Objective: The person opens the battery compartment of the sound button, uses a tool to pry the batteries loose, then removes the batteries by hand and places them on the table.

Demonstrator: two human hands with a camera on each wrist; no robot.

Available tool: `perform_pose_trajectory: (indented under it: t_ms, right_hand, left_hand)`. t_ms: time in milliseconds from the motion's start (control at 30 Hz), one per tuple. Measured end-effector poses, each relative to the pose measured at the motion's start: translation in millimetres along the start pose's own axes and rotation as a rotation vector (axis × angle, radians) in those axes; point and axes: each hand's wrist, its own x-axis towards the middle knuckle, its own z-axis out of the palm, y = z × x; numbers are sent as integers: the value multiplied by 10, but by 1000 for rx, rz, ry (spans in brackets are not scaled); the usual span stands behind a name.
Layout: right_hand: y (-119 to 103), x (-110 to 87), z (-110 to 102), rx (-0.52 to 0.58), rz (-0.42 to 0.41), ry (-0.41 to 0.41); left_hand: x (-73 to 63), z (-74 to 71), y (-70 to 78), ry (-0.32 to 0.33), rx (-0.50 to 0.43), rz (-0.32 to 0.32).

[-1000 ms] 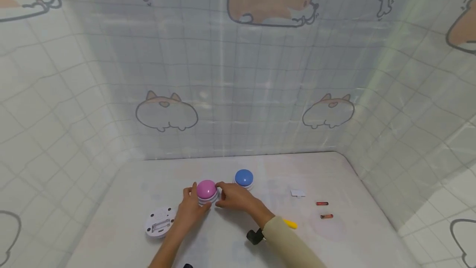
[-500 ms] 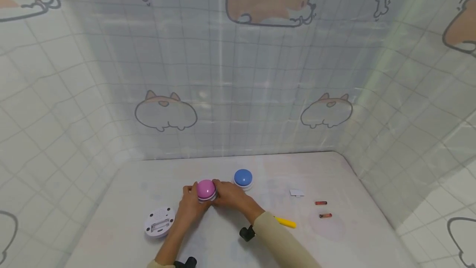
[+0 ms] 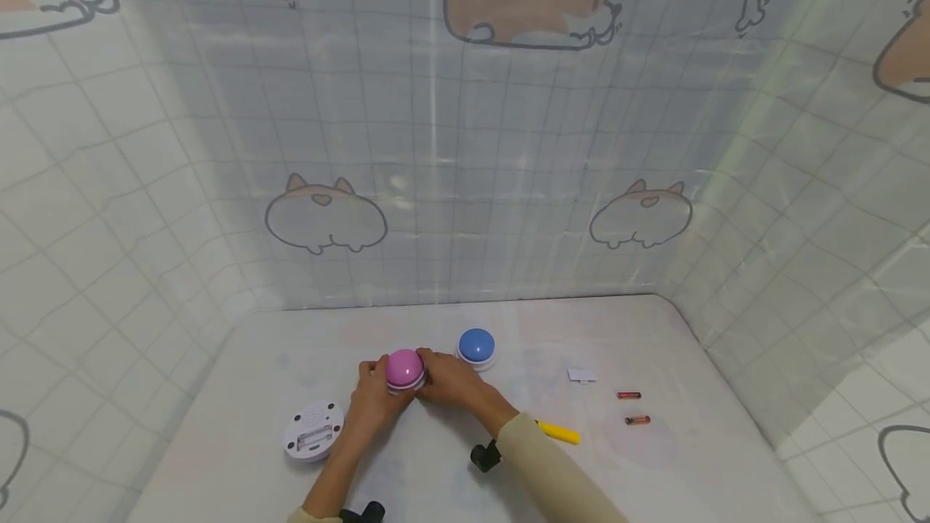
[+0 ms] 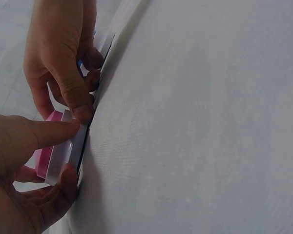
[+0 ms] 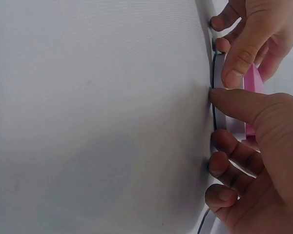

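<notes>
A pink-domed push button (image 3: 404,367) with a round white base sits upright on the table between both hands. My left hand (image 3: 370,410) grips its left side, the thumb at the near edge of the base. From the right, my right hand (image 3: 454,384) holds the same base with curled fingers. In the left wrist view the thumbs nearly meet on the base rim, and the pink dome (image 4: 43,161) is partly covered by fingers. The right wrist view shows the white base (image 5: 222,109) standing close to the tabletop.
Just behind my right hand stands a blue-domed button (image 3: 476,345). A white round base (image 3: 314,433) lies underside up at left, its battery slot showing. At right are a small white cover (image 3: 581,375), two batteries (image 3: 629,395) and a yellow handle (image 3: 559,433) partly behind the sleeve.
My right hand has closed in from beside the pink-domed button to grip its base. The left hand has stayed on its left side, and the button has hardly moved.
</notes>
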Motion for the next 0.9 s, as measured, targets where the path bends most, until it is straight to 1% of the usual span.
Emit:
perform_pose_trajectory:
  t_ms: [133, 333, 467, 600, 667, 800, 900]
  right_hand:
    - [40, -61, -20, 52, 10, -3]
    - [126, -174, -47, 53, 0, 6]
    - [183, -269, -89, 60, -11, 20]
    - [239, -411, -132, 52, -54, 63]
    - [273, -502, -145, 50, -66, 82]
    - [325, -703, -166, 69, -36, 81]
    - [352, -857, -184, 84, 8, 61]
  left_hand:
    - [-6, 33, 20, -18, -11, 1]
    - [-29, 91, 100, -22, -1, 1]
    - [-80, 144, 163, -33, -11, 6]
    - [-147, 210, 216, -26, -15, 41]
    - [-181, 245, 254, -15, -18, 69]
    - [-262, 312, 336, -2, -19, 111]
    - [-330, 359, 393, -22, -8, 125]
